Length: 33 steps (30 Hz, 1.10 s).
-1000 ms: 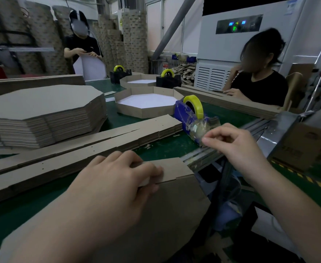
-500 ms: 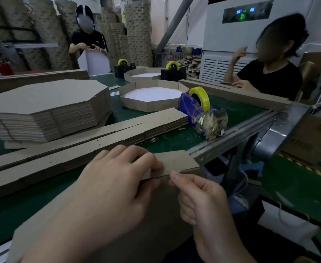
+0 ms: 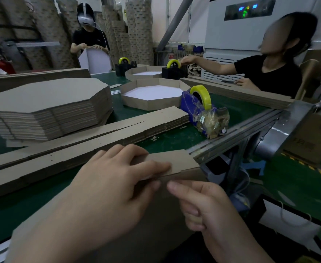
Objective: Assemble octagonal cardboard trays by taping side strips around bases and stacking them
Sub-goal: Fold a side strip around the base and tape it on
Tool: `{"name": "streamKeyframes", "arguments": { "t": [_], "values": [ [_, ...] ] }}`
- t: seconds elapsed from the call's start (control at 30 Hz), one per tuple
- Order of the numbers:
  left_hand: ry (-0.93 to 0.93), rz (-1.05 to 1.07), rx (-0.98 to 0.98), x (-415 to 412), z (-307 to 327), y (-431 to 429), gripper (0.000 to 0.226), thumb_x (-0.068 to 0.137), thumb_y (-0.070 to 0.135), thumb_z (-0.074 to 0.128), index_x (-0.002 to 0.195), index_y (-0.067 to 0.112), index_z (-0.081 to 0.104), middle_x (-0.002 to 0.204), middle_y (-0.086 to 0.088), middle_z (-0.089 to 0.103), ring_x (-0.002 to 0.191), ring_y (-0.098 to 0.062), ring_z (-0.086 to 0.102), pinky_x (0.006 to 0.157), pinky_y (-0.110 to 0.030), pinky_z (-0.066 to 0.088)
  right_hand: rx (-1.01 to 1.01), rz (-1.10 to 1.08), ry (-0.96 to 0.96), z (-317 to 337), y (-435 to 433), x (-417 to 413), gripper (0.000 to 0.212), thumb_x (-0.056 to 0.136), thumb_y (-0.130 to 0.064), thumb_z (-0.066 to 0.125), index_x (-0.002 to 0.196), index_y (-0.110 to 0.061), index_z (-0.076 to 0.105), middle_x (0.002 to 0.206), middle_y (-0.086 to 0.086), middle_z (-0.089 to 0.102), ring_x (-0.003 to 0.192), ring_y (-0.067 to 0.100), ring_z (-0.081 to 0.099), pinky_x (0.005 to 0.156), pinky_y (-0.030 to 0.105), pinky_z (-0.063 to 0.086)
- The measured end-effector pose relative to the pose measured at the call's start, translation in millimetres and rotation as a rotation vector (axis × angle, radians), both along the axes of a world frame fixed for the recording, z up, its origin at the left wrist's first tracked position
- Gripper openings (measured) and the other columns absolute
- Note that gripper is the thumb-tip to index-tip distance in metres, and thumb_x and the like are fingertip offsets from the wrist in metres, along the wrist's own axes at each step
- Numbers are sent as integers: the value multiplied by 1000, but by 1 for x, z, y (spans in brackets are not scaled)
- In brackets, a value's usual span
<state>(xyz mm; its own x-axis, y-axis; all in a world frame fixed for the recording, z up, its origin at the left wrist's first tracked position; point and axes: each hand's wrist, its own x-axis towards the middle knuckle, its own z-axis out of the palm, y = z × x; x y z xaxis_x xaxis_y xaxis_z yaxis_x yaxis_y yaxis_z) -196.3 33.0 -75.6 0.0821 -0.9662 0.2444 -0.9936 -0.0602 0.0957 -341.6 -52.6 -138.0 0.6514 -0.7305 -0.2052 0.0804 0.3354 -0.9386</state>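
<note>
My left hand presses a brown side strip against the edge of an octagonal cardboard base that hangs over the table's near edge. My right hand pinches at the seam just below the strip; whether a piece of tape is in its fingers I cannot make out. A blue dispenser with a yellow tape roll stands a little beyond. A finished tray with a white inside sits behind it. Flat octagonal bases are stacked at the left, and long side strips lie across the middle.
The green table ends at a metal rail on the right. Two other people work across the table, each near a black tape dispenser. Tall cardboard stacks line the back wall.
My right hand left the tape dispenser and came down to the seam beside my left thumb. The left hand kept its hold on the strip.
</note>
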Motion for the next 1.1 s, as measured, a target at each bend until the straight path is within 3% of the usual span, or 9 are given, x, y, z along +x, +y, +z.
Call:
{"name": "streamKeyframes", "arguments": {
  "t": [0.13, 0.33, 0.47, 0.6, 0.73, 0.8, 0.87, 0.97, 1.1],
  "values": [
    [16, 97, -36, -7, 0, -8, 58, 76, 73, 2, 117, 70, 43, 115, 30, 44, 109, 4, 41, 86, -21, 32, 3, 25, -1, -2, -3, -1, 29, 48, -39, 74, 71, -22, 79, 41, -7, 30, 35, 4, 20, 37, 19, 11],
    [-104, 241, -105, -24, -4, -20, 48, 85, 69, 18, 97, 49, 59, 101, 21, 62, 101, -6, 55, 100, -34, 35, -13, 47, 26, -3, -6, -2, 35, 50, -38, 72, 76, -17, 79, 41, -6, 27, 34, 5, 19, 36, 17, 13],
    [-124, 159, -155, -19, -9, -19, 39, 84, 58, 38, 79, 39, 71, 83, 11, 69, 76, -22, 65, 61, -34, 44, -41, 90, 78, -1, -11, -5, 22, 56, -39, 74, 64, -18, 77, 43, -5, 31, 36, 6, 21, 38, 18, 15],
    [-174, 138, -172, -15, -11, -17, 32, 83, 56, 45, 81, 38, 72, 84, 9, 69, 73, -22, 64, 56, -29, 34, -100, 137, 195, -8, -12, -7, 32, 73, -32, 73, 78, -1, 73, 45, -2, 38, 38, 7, 24, 39, 20, 17],
    [-209, 115, -170, -14, -15, -15, 23, 73, 53, 64, 85, 35, 72, 87, 2, 69, 75, -27, 65, 56, -35, 46, -222, -184, 5, -11, -21, -9, 34, 59, -49, 67, 56, -15, 69, 44, -1, 31, 39, 9, 23, 40, 22, 15],
    [-242, 137, -136, -13, -17, -14, 35, 63, 53, 72, 91, 32, 72, 87, 0, 68, 76, -28, 65, 58, -38, 50, -298, -392, -135, -12, -32, -13, 28, 70, -40, 65, 58, -15, 65, 46, -1, 33, 42, 10, 26, 43, 24, 17],
    [-291, 151, -104, -11, -19, -13, 54, 53, 52, 82, 101, 29, 72, 87, -3, 66, 76, -30, 64, 58, -41, 51, -487, -496, -127, -13, -48, -15, 17, 86, -22, 63, 70, -18, 69, 56, -5, 49, 50, 8, 43, 46, 18, 31],
    [-364, 139, -106, -7, -22, -10, 70, 51, 52, 84, 114, 27, 70, 87, -6, 64, 74, -31, 63, 57, -43, 51, -732, -261, 86, -9, -69, -11, 21, 96, -21, 53, 104, -28, 72, 102, -12, 63, 94, -4, 57, 77, 6, 41],
    [-373, 145, -153, -4, -21, -3, 61, 73, 64, 42, 115, 30, 70, 89, -2, 64, 72, -28, 63, 55, -39, 49, -634, 53, 201, -6, -73, 4, 22, 94, -40, 45, 106, -36, 63, 91, -36, 64, 87, -28, 51, 72, -6, 35]
  ]
}}
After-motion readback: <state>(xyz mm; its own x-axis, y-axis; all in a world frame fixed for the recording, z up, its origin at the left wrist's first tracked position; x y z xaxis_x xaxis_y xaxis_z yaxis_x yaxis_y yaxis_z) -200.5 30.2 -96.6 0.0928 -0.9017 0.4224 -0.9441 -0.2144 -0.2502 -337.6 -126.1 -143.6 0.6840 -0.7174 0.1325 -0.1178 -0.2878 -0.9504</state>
